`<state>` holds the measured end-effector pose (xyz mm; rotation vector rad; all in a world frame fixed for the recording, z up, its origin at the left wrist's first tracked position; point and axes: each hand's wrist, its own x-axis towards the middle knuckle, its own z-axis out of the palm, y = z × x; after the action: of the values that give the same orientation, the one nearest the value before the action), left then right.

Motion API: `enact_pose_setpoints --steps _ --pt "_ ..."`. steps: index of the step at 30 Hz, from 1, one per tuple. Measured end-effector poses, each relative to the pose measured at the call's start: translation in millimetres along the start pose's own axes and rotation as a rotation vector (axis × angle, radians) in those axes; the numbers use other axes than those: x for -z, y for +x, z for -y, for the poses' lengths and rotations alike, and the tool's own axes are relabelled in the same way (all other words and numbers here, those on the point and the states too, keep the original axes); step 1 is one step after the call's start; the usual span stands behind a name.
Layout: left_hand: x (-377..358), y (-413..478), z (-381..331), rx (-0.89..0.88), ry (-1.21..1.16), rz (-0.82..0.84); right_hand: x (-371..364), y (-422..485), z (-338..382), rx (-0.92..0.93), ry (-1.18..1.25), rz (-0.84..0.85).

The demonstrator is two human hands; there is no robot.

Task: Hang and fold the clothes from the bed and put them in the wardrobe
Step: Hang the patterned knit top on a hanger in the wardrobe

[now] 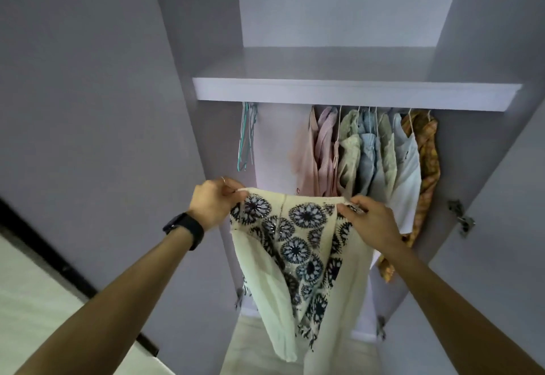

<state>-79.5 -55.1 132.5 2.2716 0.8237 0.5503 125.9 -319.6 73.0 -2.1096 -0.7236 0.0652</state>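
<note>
Garment [295, 250], cream with dark round floral medallions, hangs in the air in front of the open wardrobe [206, 50], below the level of the shelf [354, 94]. Its top edge is stretched level between both hands, and the rest of the fabric falls free toward the pale floor [253, 342].

Left grip [212, 203]: thumb and fingers are curled and pinch the left corner of the garment's top edge. A thin ring [223, 180] sits on one finger, and a black watch [184, 228] is strapped round the wrist.

Right grip [371, 221]: fingers are curled and pinch the right corner of the same top edge.

Wardrobe interior: both doors stand open. A metal hinge [461, 218] shows on the right door. Under the left end of the shelf hang several bare hangers [246, 138], close together. Under the middle and right end of the shelf hangs a tight row of clothes on hangers: a pale pink top [306, 153], a pink striped shirt [326, 144], a green garment [351, 150], a light blue shirt [368, 153], a white top [408, 168] and, last at the right, an orange patterned garment [427, 150]. The held garment partly covers the lower part of this row.
</note>
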Motion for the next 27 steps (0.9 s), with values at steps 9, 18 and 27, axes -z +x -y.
enact_pose_setpoints --steps 9,18,27 --pt "-1 -6 -19 -0.16 -0.378 0.185 -42 -6 85 0.161 0.221 0.291" --pt "2 2 12 -0.292 -0.082 0.328 -78 3 120 0.187 0.281 0.298" --pt "4 5 34 -0.211 0.013 0.116 -99 19 111 0.169 0.322 0.361"
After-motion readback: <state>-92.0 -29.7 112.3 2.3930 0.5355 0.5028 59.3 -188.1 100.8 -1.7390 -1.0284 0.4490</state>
